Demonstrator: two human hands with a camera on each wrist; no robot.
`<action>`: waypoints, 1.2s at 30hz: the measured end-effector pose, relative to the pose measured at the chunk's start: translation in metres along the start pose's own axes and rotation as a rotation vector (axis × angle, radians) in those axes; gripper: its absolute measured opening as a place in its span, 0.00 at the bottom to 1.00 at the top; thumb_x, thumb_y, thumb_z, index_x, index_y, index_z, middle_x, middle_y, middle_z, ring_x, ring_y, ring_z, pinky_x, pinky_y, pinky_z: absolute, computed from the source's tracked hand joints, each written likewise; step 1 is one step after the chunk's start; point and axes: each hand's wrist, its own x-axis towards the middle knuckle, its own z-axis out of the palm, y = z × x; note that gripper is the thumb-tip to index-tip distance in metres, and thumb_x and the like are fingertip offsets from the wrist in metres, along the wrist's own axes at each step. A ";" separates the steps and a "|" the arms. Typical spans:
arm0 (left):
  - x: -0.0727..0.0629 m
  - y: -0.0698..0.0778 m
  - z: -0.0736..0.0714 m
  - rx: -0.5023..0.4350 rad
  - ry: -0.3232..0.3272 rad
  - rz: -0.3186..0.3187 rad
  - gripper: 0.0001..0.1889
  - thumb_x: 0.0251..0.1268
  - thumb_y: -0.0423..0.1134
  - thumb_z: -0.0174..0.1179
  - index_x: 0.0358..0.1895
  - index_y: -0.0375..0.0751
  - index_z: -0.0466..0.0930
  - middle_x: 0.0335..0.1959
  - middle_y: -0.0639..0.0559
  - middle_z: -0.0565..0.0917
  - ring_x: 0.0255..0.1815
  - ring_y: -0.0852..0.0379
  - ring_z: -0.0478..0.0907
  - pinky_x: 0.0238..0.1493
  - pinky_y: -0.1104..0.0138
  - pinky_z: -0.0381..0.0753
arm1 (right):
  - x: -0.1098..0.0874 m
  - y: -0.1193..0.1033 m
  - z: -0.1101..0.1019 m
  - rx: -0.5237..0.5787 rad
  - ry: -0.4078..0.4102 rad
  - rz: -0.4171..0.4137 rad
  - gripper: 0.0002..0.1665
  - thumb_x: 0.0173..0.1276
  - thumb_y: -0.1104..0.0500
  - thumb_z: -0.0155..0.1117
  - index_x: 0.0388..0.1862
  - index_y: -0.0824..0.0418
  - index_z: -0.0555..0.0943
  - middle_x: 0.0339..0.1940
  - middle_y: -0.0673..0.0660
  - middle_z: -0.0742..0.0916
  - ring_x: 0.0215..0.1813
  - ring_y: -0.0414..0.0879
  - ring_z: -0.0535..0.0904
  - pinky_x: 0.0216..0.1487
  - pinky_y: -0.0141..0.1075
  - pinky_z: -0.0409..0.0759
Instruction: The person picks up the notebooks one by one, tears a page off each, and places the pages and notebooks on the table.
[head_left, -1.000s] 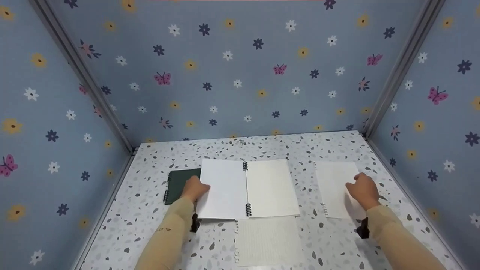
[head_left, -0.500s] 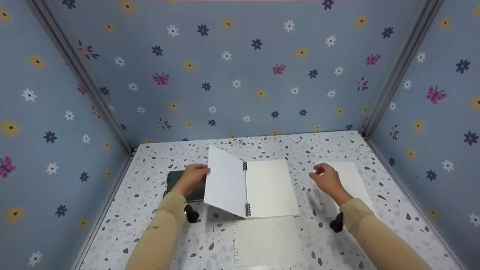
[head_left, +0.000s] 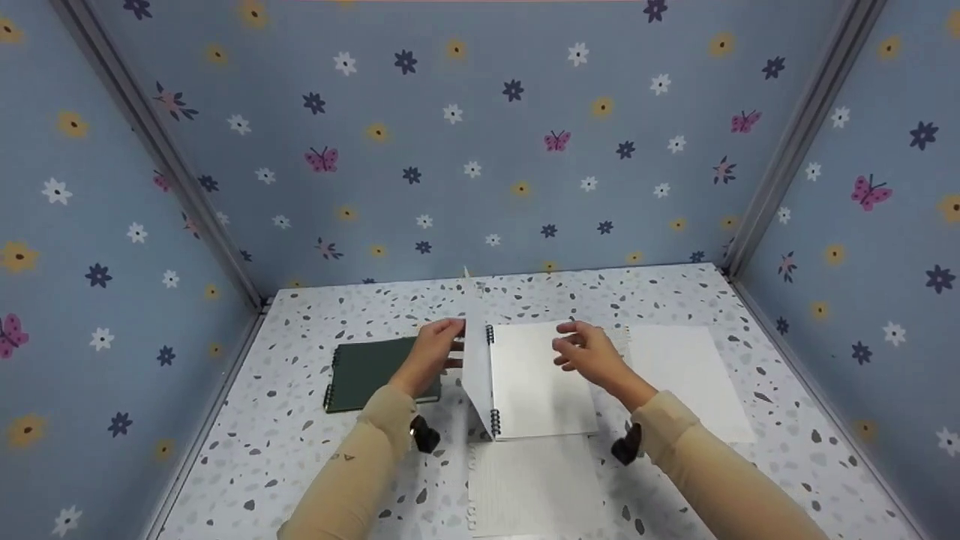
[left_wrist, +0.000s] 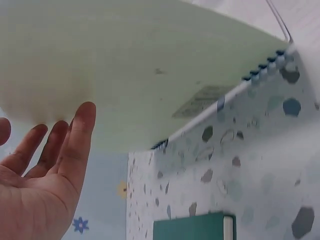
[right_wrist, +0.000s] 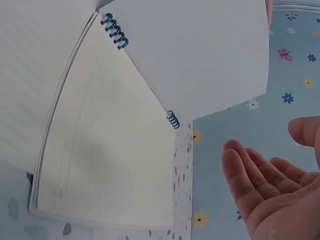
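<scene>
A spiral notebook lies open, its ruled right-hand page (head_left: 538,409) flat on the table. Its white-lined front cover (head_left: 475,360) stands almost upright on the black rings. My left hand (head_left: 429,354) is behind that cover, with extended fingertips (left_wrist: 85,114) against its pale outer face in the left wrist view. Over the page's upper right, my right hand (head_left: 596,358) hovers with parted fingers and holds nothing. In the right wrist view, that hand's fingers (right_wrist: 260,182) are loosely bent, apart from the cover.
A dark green spiral notebook (head_left: 375,371) lies closed to the left. One loose torn-edged sheet (head_left: 536,487) lies in front of the open notebook, and another white sheet (head_left: 694,382) to its right. Blue flowered panels (head_left: 480,150) wall the speckled table (head_left: 262,420).
My left hand has lifted the cover from lying flat to nearly upright, moving right. My right hand has come left from the loose sheet to above the notebook's page.
</scene>
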 end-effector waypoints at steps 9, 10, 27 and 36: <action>0.000 -0.011 0.036 0.116 -0.124 0.074 0.19 0.86 0.40 0.57 0.68 0.31 0.81 0.67 0.34 0.83 0.66 0.38 0.84 0.61 0.49 0.91 | 0.004 -0.016 0.014 0.103 -0.082 -0.036 0.29 0.87 0.53 0.58 0.73 0.75 0.75 0.58 0.72 0.89 0.52 0.63 0.93 0.53 0.46 0.94; 0.000 -0.012 0.040 0.146 -0.148 0.072 0.20 0.85 0.40 0.58 0.69 0.31 0.81 0.68 0.35 0.83 0.68 0.37 0.82 0.62 0.49 0.91 | 0.004 -0.018 0.014 0.107 -0.089 -0.036 0.30 0.87 0.52 0.58 0.73 0.75 0.75 0.58 0.72 0.88 0.51 0.62 0.93 0.52 0.45 0.94; -0.007 -0.030 0.066 0.454 -0.246 0.092 0.22 0.82 0.41 0.62 0.71 0.35 0.80 0.73 0.39 0.81 0.73 0.39 0.80 0.71 0.45 0.85 | 0.003 0.001 -0.001 -0.237 0.147 0.142 0.18 0.61 0.69 0.64 0.51 0.72 0.84 0.37 0.64 0.91 0.35 0.48 0.87 0.31 0.36 0.88; -0.014 -0.044 0.049 0.654 -0.200 0.147 0.22 0.81 0.39 0.61 0.70 0.30 0.79 0.73 0.34 0.79 0.74 0.32 0.77 0.75 0.40 0.79 | 0.001 0.044 -0.005 -0.393 0.157 0.233 0.08 0.63 0.67 0.72 0.37 0.66 0.80 0.29 0.56 0.83 0.27 0.45 0.77 0.24 0.31 0.74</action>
